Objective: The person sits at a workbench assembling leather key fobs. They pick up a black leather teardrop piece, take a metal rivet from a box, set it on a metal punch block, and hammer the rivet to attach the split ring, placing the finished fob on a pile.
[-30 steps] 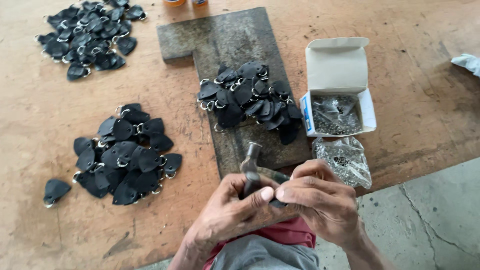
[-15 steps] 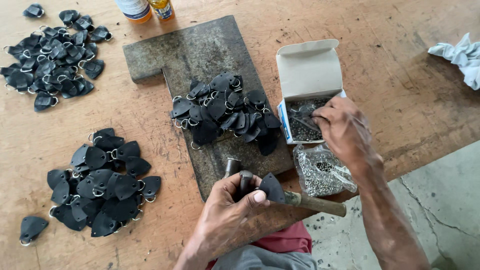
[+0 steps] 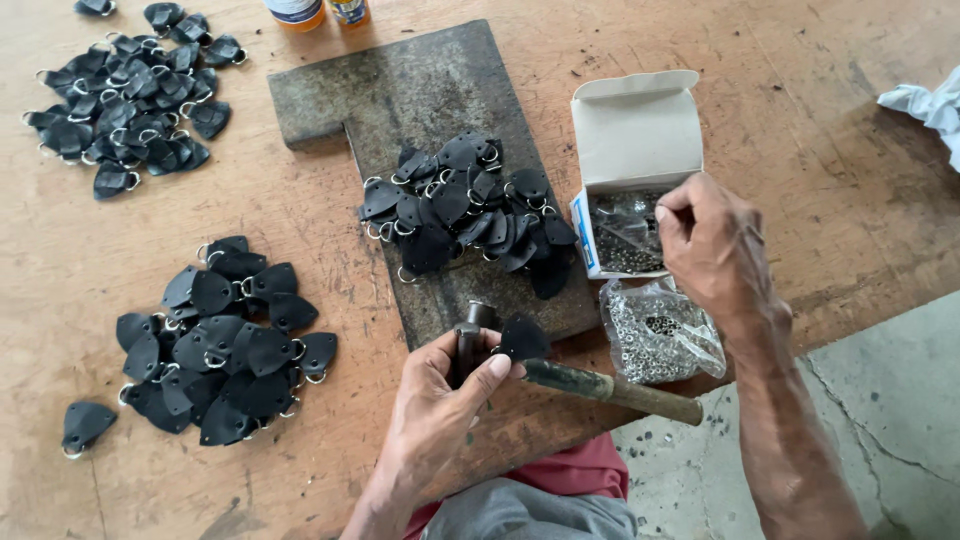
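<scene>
**Q:** On the wooden table (image 3: pixel 820 150), what does each hand hold?

**A:** Left hand (image 3: pixel 445 405): curled shut around a short metal punch (image 3: pixel 468 335), held upright near the front edge of the dark metal slab (image 3: pixel 420 90). Its thumb and fingertips also pinch one black leather tab (image 3: pixel 523 338). A hammer (image 3: pixel 610 388) lies just beside this hand, handle pointing right, head hidden behind the fingers; whether the hand grips it cannot be told.

**Q:** And the right hand?

**A:** Right hand (image 3: pixel 712 245): fingertips drawn together in a pinch over the open cardboard box (image 3: pixel 635 175), which holds small dark metal fittings. Whether anything sits between the fingertips is too small to tell.

**Q:** Where do the remaining leather pieces lie?

**A:** Three groups. Centre pile (image 3: pixel 460 205): black tabs with metal rings, heaped on the slab, just left of the box. Near-left pile (image 3: pixel 225 340): on the bare table, well apart from the slab, with one stray tab (image 3: pixel 85 425) at its lower left. Far-left pile (image 3: pixel 135 105): near the table's upper corner.

**Q:** What else surrounds the hands?

**A:** A clear plastic bag (image 3: pixel 660 335) of silver eyelets rests below the box, touching the table edge. Two small bottles (image 3: pixel 320 12) stand beyond the slab. A pale cloth (image 3: pixel 925 105) lies at the far right.
</scene>
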### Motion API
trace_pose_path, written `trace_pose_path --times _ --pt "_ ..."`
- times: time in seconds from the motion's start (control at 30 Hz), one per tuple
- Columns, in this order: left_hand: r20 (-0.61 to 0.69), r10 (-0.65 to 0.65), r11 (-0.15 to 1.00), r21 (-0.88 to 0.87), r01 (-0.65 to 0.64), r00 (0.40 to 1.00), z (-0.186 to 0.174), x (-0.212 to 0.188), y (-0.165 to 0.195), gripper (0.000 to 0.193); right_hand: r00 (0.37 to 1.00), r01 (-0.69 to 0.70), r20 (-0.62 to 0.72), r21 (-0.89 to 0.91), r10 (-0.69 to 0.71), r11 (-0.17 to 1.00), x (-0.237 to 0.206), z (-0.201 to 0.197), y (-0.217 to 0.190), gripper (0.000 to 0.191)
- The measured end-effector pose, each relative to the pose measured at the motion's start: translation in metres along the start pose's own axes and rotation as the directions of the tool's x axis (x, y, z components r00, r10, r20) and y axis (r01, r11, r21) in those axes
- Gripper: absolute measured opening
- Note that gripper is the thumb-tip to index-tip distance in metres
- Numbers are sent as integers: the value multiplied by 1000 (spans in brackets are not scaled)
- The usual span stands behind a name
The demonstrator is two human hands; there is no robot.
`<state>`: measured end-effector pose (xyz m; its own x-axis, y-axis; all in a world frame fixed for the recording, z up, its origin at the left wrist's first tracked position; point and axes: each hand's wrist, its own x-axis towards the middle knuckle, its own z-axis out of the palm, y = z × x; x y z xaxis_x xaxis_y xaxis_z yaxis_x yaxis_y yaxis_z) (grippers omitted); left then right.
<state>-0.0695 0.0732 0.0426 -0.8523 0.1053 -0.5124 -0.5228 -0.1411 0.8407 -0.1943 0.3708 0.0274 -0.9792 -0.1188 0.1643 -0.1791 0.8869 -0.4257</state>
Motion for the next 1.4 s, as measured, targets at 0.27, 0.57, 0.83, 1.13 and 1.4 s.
trace_pose_path --times 0.27,0.57,0.83,1.13,1.4 --pt "-77 143 989 42 -140 987 -6 -15 -10 16 993 110 -54 79 -106 991 -12 -8 -22 5" --pt "-138 86 996 24 -83 987 -17 -29 -13 16 1000 16 -2 171 -16 985 2 0 0 6" --pt "-188 167 983 -49 -179 968 -16 -26 -16 15 998 4 -59 523 32 852 -43 -14 -54 6" --pt "-175 197 980 15 -198 965 -20 -38 -13 19 935 250 13 686 -355 684 -94 32 -146 11" --pt "-217 385 922 124 -366 897 -23 -45 -12 16 956 197 3 733 -293 650 -89 43 -161 15"
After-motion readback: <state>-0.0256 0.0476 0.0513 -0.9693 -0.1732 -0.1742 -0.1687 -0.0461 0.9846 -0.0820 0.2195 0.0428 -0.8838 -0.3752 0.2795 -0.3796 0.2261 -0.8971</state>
